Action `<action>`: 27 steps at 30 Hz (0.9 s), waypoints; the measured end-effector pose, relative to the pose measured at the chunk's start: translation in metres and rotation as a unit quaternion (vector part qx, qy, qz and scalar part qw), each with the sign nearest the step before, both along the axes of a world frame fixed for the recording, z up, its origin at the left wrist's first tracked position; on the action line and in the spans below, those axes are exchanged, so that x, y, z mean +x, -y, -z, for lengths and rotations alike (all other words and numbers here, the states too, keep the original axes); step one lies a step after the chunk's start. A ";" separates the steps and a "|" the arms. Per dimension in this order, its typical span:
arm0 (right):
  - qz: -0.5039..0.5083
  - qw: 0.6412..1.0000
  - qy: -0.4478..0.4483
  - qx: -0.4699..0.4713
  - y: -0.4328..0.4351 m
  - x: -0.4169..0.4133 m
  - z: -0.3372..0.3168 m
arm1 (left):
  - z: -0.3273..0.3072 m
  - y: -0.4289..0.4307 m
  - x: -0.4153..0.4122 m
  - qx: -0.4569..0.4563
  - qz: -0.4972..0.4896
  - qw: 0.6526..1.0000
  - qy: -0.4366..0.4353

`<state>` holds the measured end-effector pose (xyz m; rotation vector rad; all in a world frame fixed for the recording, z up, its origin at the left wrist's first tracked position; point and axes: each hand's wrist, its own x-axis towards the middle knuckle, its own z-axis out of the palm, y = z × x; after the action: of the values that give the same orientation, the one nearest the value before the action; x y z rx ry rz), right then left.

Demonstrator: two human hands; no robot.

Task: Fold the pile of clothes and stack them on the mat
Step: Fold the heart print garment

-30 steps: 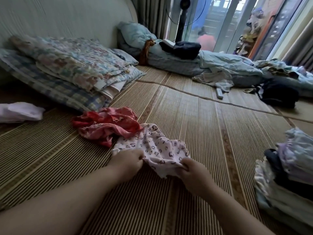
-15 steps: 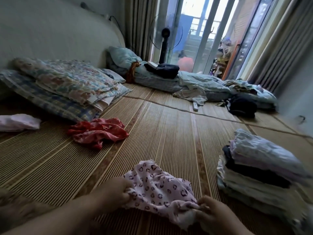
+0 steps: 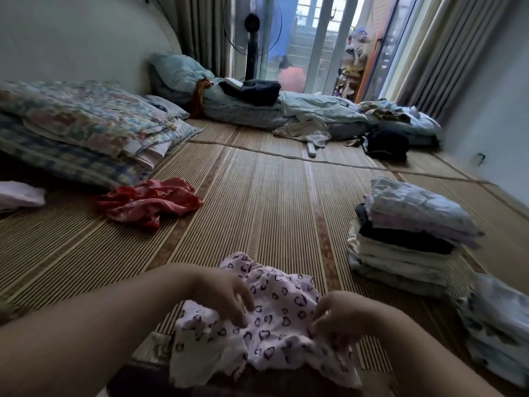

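Note:
A pale pink garment with dark heart prints (image 3: 274, 319) lies crumpled at the near edge of the striped woven mat (image 3: 257, 213). My left hand (image 3: 226, 290) rests on its left part with fingers curled down onto the cloth. My right hand (image 3: 337, 316) pinches the cloth on its right side. A red crumpled garment (image 3: 148, 202) lies on the mat to the far left. A stack of folded clothes (image 3: 406, 239) stands on the mat at the right, with a second folded stack (image 3: 498, 328) nearer at the right edge.
Folded floral and checked bedding (image 3: 86, 130) lies at the left by the wall. Blue bedding and pillows (image 3: 286, 110), dark clothes (image 3: 386, 141) and a remote (image 3: 311, 150) lie at the far end before a fan (image 3: 252, 38) and glass doors. A white cloth (image 3: 20, 194) is at the far left.
The pink garment has been pulled away from the red one toward me, to the mat's near edge. Both hands have shifted on top of it. The view has swung right, showing the folded stacks.

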<state>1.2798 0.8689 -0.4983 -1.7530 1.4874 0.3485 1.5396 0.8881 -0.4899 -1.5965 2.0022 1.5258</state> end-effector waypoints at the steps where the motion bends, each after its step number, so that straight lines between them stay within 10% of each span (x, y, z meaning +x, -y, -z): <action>1: 0.022 0.998 0.003 -0.057 0.005 0.003 0.003 | 0.002 0.010 -0.002 -0.026 -0.013 1.000 0.000; 5: 0.100 0.962 0.044 -0.251 0.032 0.024 0.027 | 0.028 0.047 -0.011 -0.198 -0.152 0.967 0.046; 13: 0.015 0.969 -0.055 -0.239 0.073 0.063 0.068 | 0.071 0.086 0.002 -0.247 -0.174 0.909 0.288; 18: -0.032 0.984 -0.017 -0.173 0.069 0.048 0.046 | 0.036 0.080 0.016 -0.132 -0.249 0.959 -0.041; 22: 0.065 0.982 0.123 -0.126 0.048 0.020 0.032 | -0.005 0.068 0.025 -0.076 -0.304 0.898 -0.310; 27: 0.125 0.933 0.315 -0.117 0.030 0.000 -0.019 | -0.058 0.052 0.016 -0.078 -0.284 0.853 -0.431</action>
<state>1.2800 0.8390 -0.4788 -1.6070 1.2756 -0.5047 1.5560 0.8359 -0.4319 -1.8818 2.1486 2.7694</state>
